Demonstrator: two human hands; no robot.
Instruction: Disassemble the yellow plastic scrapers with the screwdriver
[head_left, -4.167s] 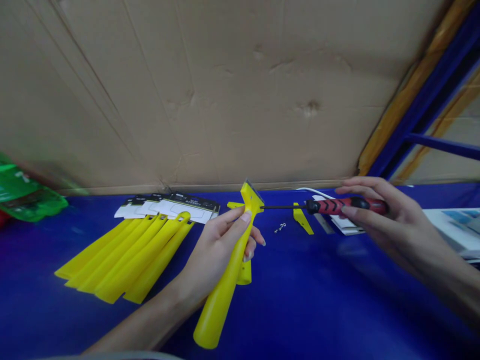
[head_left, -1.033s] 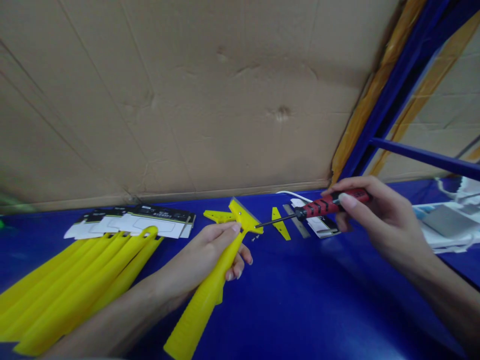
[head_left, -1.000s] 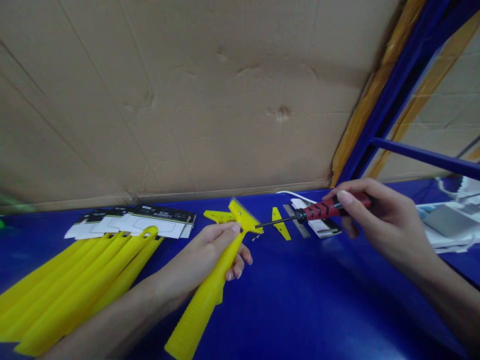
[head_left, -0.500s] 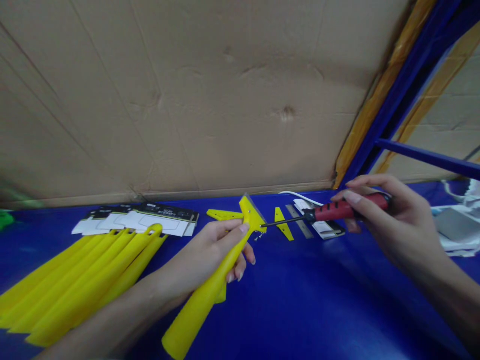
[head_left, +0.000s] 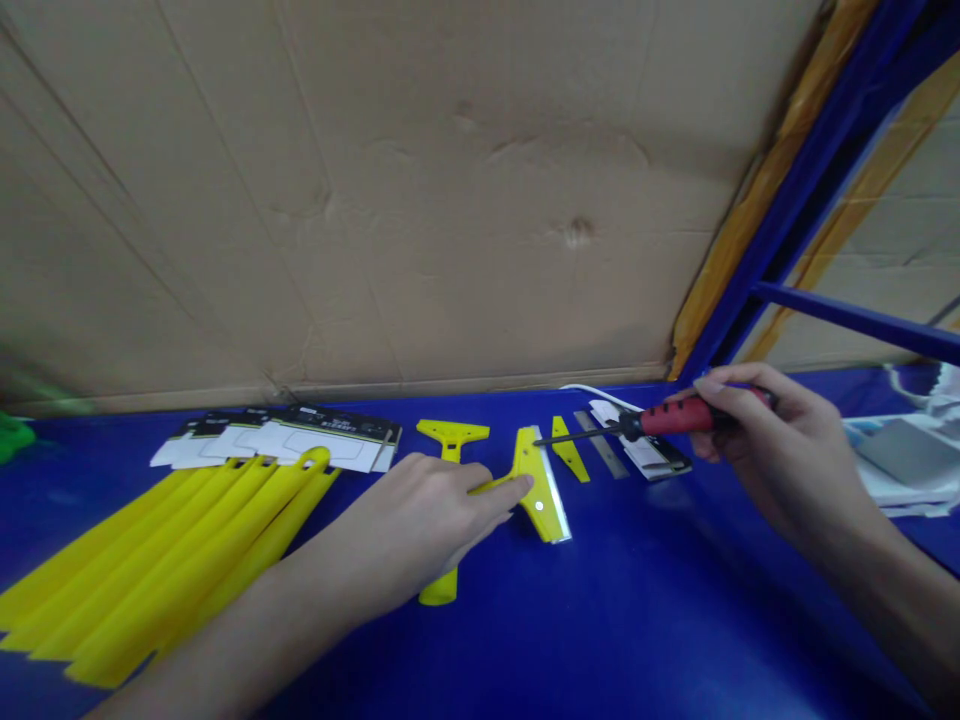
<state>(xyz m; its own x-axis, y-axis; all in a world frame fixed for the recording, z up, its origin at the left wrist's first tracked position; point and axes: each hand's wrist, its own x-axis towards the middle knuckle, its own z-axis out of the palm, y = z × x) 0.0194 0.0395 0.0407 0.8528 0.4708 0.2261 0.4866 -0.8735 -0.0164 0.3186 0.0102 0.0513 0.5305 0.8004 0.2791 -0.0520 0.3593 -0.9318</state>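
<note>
My left hand (head_left: 435,510) is closed around the handle of a yellow scraper (head_left: 534,470), its head turned so the metal blade edge faces right. A shiny screw shows in the lower half of the head. My right hand (head_left: 772,440) grips a red and black screwdriver (head_left: 679,414). The screwdriver's tip meets the upper part of the scraper head. Beneath my left hand lies a second yellow scraper body (head_left: 451,434), its middle hidden. A small yellow plate with holes (head_left: 568,452) and a bare metal blade (head_left: 601,446) lie beyond the screwdriver shaft.
Several yellow handles (head_left: 187,560) lie side by side at left, with black and white printed cards (head_left: 322,440) behind them. More folded cards (head_left: 646,455) lie right of centre. White packaging (head_left: 907,460) sits at far right. A cardboard wall (head_left: 450,250) closes off the back of the blue table (head_left: 600,630).
My left hand has turned the scraper so its head now lies flatter, blade facing right. The screwdriver tip has shifted to the head's upper part. The second scraper body shows more.
</note>
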